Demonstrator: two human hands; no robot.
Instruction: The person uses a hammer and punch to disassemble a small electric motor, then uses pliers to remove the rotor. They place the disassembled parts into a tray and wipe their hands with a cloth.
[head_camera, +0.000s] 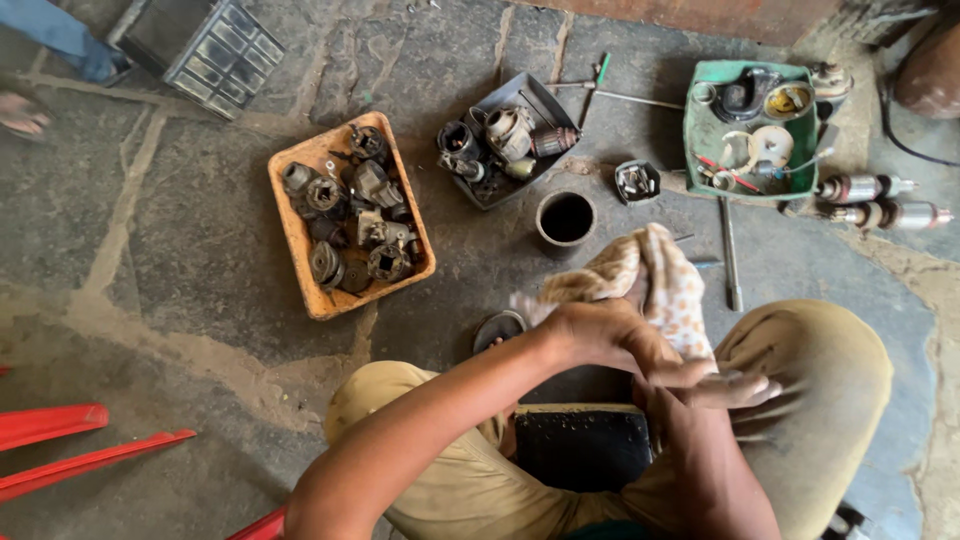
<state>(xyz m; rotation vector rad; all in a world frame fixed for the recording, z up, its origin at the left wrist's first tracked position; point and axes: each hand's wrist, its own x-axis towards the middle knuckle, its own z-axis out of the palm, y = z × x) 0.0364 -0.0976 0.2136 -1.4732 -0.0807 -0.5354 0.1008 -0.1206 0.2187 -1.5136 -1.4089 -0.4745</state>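
Left hand (590, 335) clenched on cream orange-spotted cloth rag (650, 275), centre frame; right hand (735, 388) flat, released, blurred. Best wipe each finger firmly, rag bunched.

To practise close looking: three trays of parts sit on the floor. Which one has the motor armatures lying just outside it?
The green tray at the far right. Two armatures lie on the floor beside its right edge; the orange tray and the dark grey tray have none alongside.

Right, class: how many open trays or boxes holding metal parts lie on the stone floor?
3. An orange plastic tray at left, a dark grey metal tray in the middle, a green plastic tray at right. A shut black case sits top left; others may lie outside the view.
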